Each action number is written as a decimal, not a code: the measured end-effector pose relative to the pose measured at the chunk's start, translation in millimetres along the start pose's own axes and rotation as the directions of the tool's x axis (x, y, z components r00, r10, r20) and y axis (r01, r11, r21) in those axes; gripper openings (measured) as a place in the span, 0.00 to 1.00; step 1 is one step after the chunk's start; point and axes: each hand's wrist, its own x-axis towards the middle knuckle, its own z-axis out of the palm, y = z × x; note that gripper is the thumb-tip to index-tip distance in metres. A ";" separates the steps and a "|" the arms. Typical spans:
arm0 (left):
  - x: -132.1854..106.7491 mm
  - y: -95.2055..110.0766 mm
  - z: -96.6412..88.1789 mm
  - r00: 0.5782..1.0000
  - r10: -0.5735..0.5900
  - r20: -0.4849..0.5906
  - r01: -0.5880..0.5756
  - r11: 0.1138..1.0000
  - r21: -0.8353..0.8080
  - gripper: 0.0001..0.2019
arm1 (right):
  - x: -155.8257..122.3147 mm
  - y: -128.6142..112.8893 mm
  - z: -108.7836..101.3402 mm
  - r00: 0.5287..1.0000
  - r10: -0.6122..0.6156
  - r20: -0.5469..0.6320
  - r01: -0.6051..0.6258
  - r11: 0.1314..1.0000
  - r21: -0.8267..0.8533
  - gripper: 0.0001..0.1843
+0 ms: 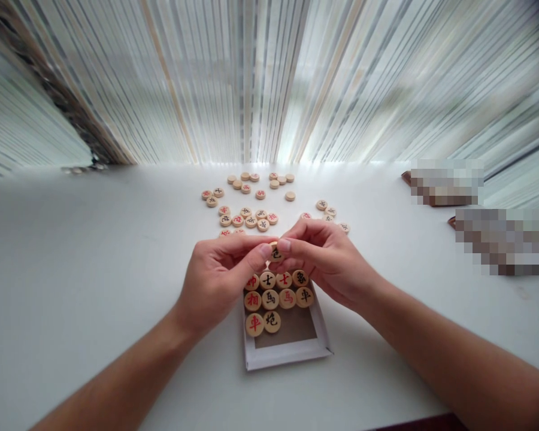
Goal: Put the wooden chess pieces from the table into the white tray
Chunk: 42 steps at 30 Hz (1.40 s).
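My left hand (pixel 220 281) and my right hand (pixel 323 257) meet over the far end of a shallow white box (pixel 287 353). Together their fingertips pinch one round wooden chess piece (pixel 275 254) with a black character. Both hands are closed on it. Inside the box lie several wooden discs (pixel 276 296) in rows, marked with red or black characters. The near part of the box floor is bare brown. Beyond my hands, several more loose chess pieces (pixel 251 218) are scattered face up on the white table (pixel 94 269).
A striped curtain hangs behind the table's far edge. Two blurred-out objects (pixel 447 182) (pixel 505 239) lie at the right side of the table. A dark strip shows at the near right table edge.
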 end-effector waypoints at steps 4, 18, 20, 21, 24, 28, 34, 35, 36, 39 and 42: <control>0.2 -3.2 -1.2 0.999 -0.048 0.006 0.049 0.996 -0.072 0.08 | 0.6 -1.3 0.3 1.000 0.030 0.008 -0.031 0.998 0.059 0.18; -0.3 -5.5 0.8 0.990 -0.122 0.063 0.132 0.974 -0.184 0.06 | -1.1 2.7 -2.2 1.000 -0.025 -0.001 0.025 0.999 -0.030 0.16; -1.3 -7.3 0.3 0.990 -0.128 0.064 0.138 0.971 -0.196 0.07 | -0.8 1.8 -1.2 1.000 -0.013 -0.012 0.013 1.000 -0.013 0.17; -1.8 -8.2 0.0 0.989 -0.134 0.062 0.144 0.969 -0.202 0.07 | -0.6 1.1 -0.7 1.000 -0.002 -0.018 0.002 1.000 -0.002 0.17; -2.6 -10.2 -0.2 0.987 -0.149 0.053 0.157 0.962 -0.223 0.09 | 0.6 -1.0 0.1 0.999 0.037 -0.015 -0.036 0.998 0.047 0.17; -2.3 -10.5 0.6 0.986 -0.167 0.017 0.166 0.949 -0.266 0.10 | 1.7 -2.0 -1.3 0.998 0.062 0.031 -0.065 0.993 0.097 0.13; -1.8 -11.3 0.7 0.986 -0.162 0.025 0.161 0.924 -0.348 0.08 | 1.8 -0.1 -5.5 0.995 0.075 0.060 -0.081 0.990 0.118 0.09; -1.6 -11.3 0.6 0.987 -0.158 0.029 0.158 0.922 -0.354 0.08 | 1.8 0.2 -6.2 0.995 0.078 0.062 -0.085 0.989 0.124 0.09; -1.3 -11.3 0.4 0.987 -0.155 0.031 0.156 0.921 -0.356 0.09 | 1.8 0.3 -6.9 0.995 0.081 0.061 -0.088 0.988 0.126 0.09; -0.4 -11.3 -0.3 0.987 -0.157 0.028 0.157 0.925 -0.347 0.10 | 1.8 0.2 -8.2 0.994 0.093 0.065 -0.100 0.988 0.114 0.12; 0.4 -11.7 -1.2 0.990 -0.139 0.025 0.140 0.935 -0.326 0.11 | 2.1 -0.6 -8.1 0.991 0.110 0.080 -0.118 0.988 0.096 0.16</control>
